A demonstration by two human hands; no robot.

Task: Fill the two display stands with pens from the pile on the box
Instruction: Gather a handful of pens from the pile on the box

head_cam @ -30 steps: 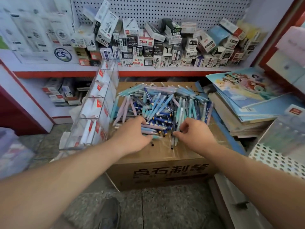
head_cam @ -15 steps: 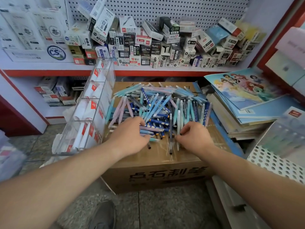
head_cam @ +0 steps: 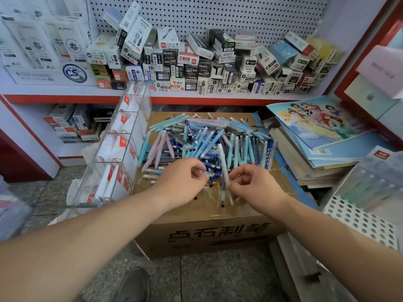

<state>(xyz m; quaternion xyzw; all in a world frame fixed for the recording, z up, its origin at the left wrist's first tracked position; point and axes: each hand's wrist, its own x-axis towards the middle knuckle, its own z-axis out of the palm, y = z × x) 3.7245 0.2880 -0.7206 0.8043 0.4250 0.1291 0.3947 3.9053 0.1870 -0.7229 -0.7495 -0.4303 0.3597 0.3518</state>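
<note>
While pens (head_cam: 202, 138) cover box (head_cam: 207, 232) below shelf (head_cam: 218, 99), right hand (head_cam: 257, 188) pinches one, left hand (head_cam: 181, 184) unclear

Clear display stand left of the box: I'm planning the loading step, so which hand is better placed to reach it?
Left, probably. The left hand lies nearer the clear display stand; the right hand, pinching a pale pen, would have to cross over it.

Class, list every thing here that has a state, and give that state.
Left hand: pinches a dark blue pen.
Right hand: pinches a pale translucent pen.
Heap of blue, pink and teal pens: loose on the box.
Brown cardboard box: closed, taped.
Clear acrylic display stand: holds white inserts, no pens.
</note>
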